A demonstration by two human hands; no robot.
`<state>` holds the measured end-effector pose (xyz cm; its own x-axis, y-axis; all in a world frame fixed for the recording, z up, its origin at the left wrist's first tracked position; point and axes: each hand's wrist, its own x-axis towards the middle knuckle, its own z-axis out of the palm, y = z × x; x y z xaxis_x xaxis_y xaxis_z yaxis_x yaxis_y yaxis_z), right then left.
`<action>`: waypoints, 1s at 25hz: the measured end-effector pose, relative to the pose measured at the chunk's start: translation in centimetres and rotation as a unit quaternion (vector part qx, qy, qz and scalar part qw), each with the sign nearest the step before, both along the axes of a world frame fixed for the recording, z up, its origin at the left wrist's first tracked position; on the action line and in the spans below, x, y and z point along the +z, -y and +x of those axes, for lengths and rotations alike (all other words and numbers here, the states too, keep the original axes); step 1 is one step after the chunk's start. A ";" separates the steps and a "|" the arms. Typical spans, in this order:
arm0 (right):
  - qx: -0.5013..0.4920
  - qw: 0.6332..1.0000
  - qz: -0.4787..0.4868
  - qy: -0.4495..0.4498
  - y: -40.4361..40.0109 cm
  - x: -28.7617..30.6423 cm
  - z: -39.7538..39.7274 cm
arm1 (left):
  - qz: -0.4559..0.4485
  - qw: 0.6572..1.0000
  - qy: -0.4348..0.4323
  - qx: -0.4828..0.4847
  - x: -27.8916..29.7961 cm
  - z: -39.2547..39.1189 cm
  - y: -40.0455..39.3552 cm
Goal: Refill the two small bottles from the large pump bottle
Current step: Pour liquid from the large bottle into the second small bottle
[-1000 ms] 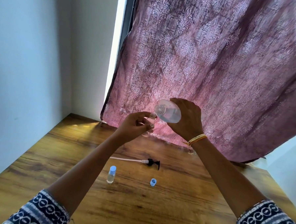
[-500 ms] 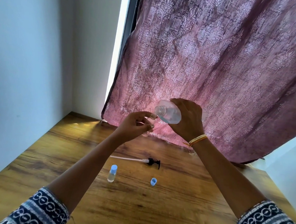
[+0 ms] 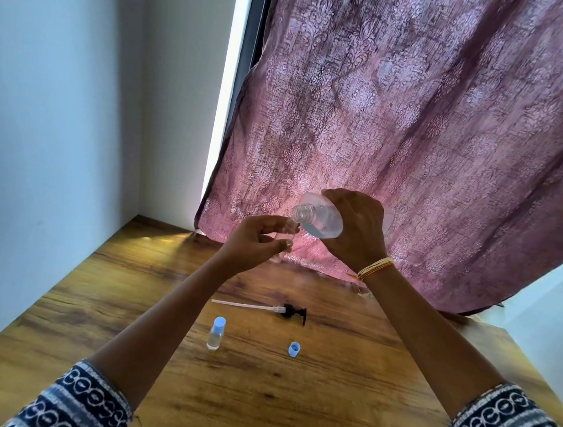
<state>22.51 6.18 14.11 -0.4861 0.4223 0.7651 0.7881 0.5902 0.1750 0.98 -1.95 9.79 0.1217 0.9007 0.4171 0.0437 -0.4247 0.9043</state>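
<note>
Two bottles are held above the desk (image 3: 263,401): the large bottle (image 3: 319,219), tipped, is gripped by the right hand (image 3: 354,230); an uncapped small bottle (image 3: 283,243) is grasped by left hand (image 3: 256,241) fingers.

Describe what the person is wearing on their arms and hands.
Both forearms are bare. Each sleeve, left and right, is pushed up near the elbow and shows a dark navy and white woven pattern of linked ovals in bands. The right wrist carries a bundle of thin yellow-orange threads or bangles. The left hand and right hand wear no gloves.
</note>
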 end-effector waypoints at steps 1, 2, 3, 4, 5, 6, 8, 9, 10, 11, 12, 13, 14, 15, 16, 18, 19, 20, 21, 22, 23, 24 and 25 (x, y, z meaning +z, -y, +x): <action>0.000 1.000 0.003 0.001 0.1 0.0 0.0 | 0.001 1.000 -0.001 0.000 0.0 -0.1 0.0; -0.002 1.000 0.005 0.003 0.1 0.0 -0.1 | 0.001 1.000 -0.002 0.000 -0.1 -0.2 0.0; -0.004 1.000 0.005 0.005 0.1 0.0 -0.1 | 0.001 1.000 -0.004 0.002 -0.1 -0.3 -0.1; -0.009 1.000 0.005 0.007 0.0 0.1 -0.1 | -0.001 1.000 -0.005 0.003 -0.2 -0.4 -0.1; -0.013 1.000 0.003 0.010 -0.1 0.1 -0.1 | -0.001 1.000 -0.004 0.003 -0.2 -0.4 -0.1; -0.017 1.000 0.001 0.012 -0.2 0.1 -0.1 | 0.001 1.000 -0.005 0.004 -0.2 -0.4 -0.1; -0.026 1.000 -0.003 0.015 -0.3 0.1 0.0 | 0.006 1.000 -0.005 0.006 -0.2 -0.5 0.0; -0.029 0.999 -0.004 0.016 -0.3 0.0 0.0 | 0.007 1.000 -0.006 0.008 -0.2 -0.5 0.0; -0.030 0.999 -0.002 0.018 -0.3 0.0 0.0 | 0.006 1.000 -0.007 0.010 -0.2 -0.5 0.0; -0.030 0.999 0.002 0.020 -0.2 -0.1 0.0 | 0.006 1.000 -0.010 0.011 -0.2 -0.5 0.1; -0.028 0.999 0.005 0.022 -0.2 -0.1 0.0 | 0.006 1.000 -0.015 0.013 -0.2 -0.6 0.0; -0.026 0.999 0.009 0.022 -0.1 -0.2 0.0 | 0.007 1.000 -0.022 0.014 -0.2 -0.6 0.1; -0.023 0.999 0.013 0.020 0.0 -0.1 0.0 | 0.009 1.000 -0.025 0.015 -0.2 -0.6 0.1; -0.022 0.999 0.015 0.018 0.0 -0.1 -0.1 | 0.010 1.000 -0.025 0.015 -0.3 -0.6 0.1; -0.023 0.999 0.018 0.017 0.1 -0.1 -0.1 | 0.011 1.000 -0.024 0.016 -0.3 -0.6 0.1; -0.026 0.999 0.020 0.022 0.2 0.0 -0.1 | 0.013 0.999 -0.025 0.018 -0.2 -0.7 0.1; -0.027 0.999 0.019 0.024 0.2 0.1 -0.1 | 0.014 0.999 -0.026 0.018 -0.2 -0.7 0.1; -0.025 0.999 0.020 0.025 0.2 0.1 -0.1 | 0.014 0.999 -0.026 0.019 -0.2 -0.8 0.0; -0.024 0.999 0.022 0.024 0.3 0.2 -0.1 | 0.014 0.999 -0.025 0.019 -0.1 -0.8 0.0; -0.022 0.999 0.024 0.021 0.3 0.2 -0.1 | 0.014 0.999 -0.025 0.020 -0.1 -0.8 0.0; -0.021 0.999 0.025 0.019 0.3 0.3 -0.1 | 0.015 0.999 -0.024 0.021 0.0 -0.8 0.0; -0.021 0.999 0.026 0.016 0.3 0.4 -0.2 | 0.016 0.999 -0.024 0.021 0.0 -0.8 0.0; -0.022 0.999 0.029 0.016 0.2 0.4 -0.2 | 0.016 0.999 -0.023 0.022 0.0 -0.8 0.0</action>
